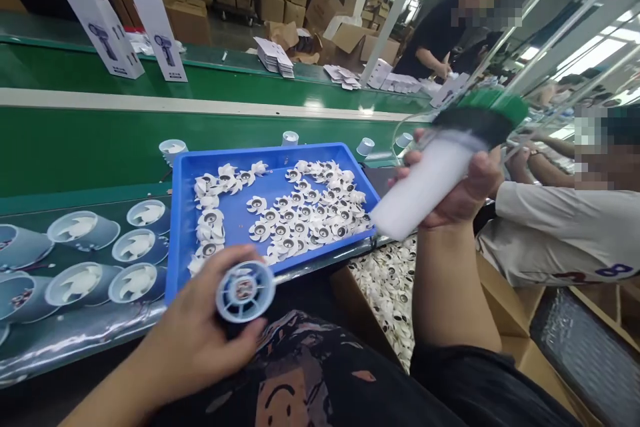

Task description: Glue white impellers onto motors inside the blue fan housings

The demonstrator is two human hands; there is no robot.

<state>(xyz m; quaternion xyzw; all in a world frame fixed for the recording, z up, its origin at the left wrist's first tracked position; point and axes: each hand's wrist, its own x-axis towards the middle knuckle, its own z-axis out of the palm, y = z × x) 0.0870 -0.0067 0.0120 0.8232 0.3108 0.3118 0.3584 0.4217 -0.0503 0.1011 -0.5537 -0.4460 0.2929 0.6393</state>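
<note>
My left hand (200,327) is wrapped round a pale blue round housing (245,291), whose spoked end with a small centre faces up toward me. Raised on the right, my right hand (450,193) grips a tool (425,187) with a white cylindrical body and a black and green end, somewhat blurred by motion. Between and beyond the hands lies a blue tray (270,157) holding many small white fan wheels (300,210). The tool is apart from the housing.
Pale blue housings with white fans (83,227) stand left of the tray. A few more cups (365,146) sit on the green conveyor (100,140). An open box of fan wheels (390,287) is below right. People sit at right (565,233) and across the belt (435,40).
</note>
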